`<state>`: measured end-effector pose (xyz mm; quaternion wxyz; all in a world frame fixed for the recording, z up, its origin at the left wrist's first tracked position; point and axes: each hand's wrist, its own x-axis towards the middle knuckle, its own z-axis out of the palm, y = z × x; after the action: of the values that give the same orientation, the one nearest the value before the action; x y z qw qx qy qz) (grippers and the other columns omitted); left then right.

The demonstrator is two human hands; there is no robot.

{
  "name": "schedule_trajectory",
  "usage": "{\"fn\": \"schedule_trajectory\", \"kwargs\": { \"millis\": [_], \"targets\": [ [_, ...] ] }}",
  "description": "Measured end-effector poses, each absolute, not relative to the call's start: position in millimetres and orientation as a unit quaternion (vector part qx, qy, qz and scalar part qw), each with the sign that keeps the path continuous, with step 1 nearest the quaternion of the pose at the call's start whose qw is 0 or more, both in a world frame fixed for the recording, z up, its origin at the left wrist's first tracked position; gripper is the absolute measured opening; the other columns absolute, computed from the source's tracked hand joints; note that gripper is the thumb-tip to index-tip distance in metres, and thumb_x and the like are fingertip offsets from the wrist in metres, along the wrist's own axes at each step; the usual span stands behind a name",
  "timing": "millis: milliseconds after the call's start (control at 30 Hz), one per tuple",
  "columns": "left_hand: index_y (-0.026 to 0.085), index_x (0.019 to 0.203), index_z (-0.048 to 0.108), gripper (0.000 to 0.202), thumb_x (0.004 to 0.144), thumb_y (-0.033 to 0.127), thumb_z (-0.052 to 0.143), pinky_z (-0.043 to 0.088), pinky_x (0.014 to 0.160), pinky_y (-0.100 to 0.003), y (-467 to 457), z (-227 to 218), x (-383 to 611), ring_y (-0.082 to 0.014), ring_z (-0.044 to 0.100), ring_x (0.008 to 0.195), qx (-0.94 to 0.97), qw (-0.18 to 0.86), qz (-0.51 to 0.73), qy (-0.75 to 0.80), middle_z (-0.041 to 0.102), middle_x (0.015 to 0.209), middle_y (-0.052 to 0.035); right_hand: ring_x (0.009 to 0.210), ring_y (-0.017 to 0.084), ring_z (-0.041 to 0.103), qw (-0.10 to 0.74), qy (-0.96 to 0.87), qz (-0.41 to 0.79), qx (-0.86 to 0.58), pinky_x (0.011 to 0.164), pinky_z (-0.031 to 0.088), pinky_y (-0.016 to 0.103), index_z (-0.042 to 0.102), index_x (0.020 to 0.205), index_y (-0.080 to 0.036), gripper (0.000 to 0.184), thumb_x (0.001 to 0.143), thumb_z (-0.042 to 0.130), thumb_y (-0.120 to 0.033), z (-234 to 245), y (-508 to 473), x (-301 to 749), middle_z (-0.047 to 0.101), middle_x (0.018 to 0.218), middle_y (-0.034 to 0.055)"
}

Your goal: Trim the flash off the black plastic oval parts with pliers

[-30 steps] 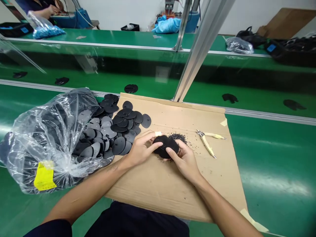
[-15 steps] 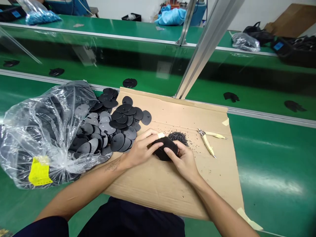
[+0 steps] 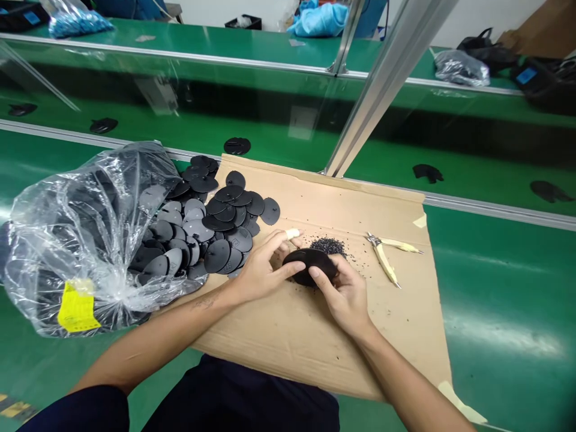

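A dark round plastic disc [image 3: 310, 264] is between my hands over the cardboard. My right hand [image 3: 346, 294] pinches its right side, thumb on the near face and fingers behind. My left hand [image 3: 265, 267] has its thumb on the disc's left edge, its forefinger raised with a pale wrap on the tip; the other fingers are partly hidden. Just behind the disc lies a small heap of black plastic bits [image 3: 328, 245]. To the right, nippers [image 3: 382, 258] with pale yellow wrapped handles rest spread apart. Left of my hands is a pile of black discs [image 3: 218, 255].
A clear plastic bag [image 3: 112, 240] of black parts with a yellow label stands at the left. Under my work is a cardboard sheet [image 3: 396, 354], taped to the green bench. A metal post [image 3: 373, 90] rises behind it. Several black parts lie along the green strip beyond.
The disc has turned in my hands, showing a rounder outline. My left fingers have spread away from it, while the thumb stays on its edge. The view has shifted slightly.
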<state>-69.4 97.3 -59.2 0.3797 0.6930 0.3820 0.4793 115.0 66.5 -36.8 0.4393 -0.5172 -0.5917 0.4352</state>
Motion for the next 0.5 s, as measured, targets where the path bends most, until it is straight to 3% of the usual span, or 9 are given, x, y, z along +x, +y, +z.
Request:
{"fn": "schedule_trajectory", "kwargs": {
  "millis": [133,333,500],
  "targets": [
    [0.014,0.108,0.073,0.035,0.095,0.045,0.064,0.057,0.083,-0.031,99,-60,-69,-0.0203,0.07,0.094,0.675,0.453,0.474,0.339,0.073,0.101,-0.0111,0.064,0.015,0.052,0.437,-0.618,0.41,-0.51,0.058,0.045,0.028,0.062,0.083,-0.023,0.028,0.091,0.066,-0.049,-38,66,117,0.056,0.072,-0.0005],
    [0.017,0.115,0.073,0.034,0.096,0.043,0.065,0.056,0.075,-0.029,97,-53,-73,-0.0197,0.068,0.092,0.712,0.414,0.46,0.332,0.074,0.104,-0.0111,0.065,0.016,0.06,0.416,-0.666,0.37,-0.497,0.061,0.051,0.029,0.066,0.088,-0.024,0.021,0.095,0.061,-0.044,-38,62,117,0.066,0.076,0.0013],
    [0.018,0.112,0.073,0.023,0.097,0.032,0.065,0.056,0.082,-0.032,96,-50,-73,-0.019,0.068,0.093,0.746,0.352,0.484,0.292,0.074,0.1,-0.0097,0.068,0.017,0.067,0.399,-0.702,0.328,-0.491,0.064,0.056,0.03,0.069,0.096,-0.024,0.015,0.095,0.061,-0.037,-40,62,119,0.074,0.084,0.004]
  ]
}}
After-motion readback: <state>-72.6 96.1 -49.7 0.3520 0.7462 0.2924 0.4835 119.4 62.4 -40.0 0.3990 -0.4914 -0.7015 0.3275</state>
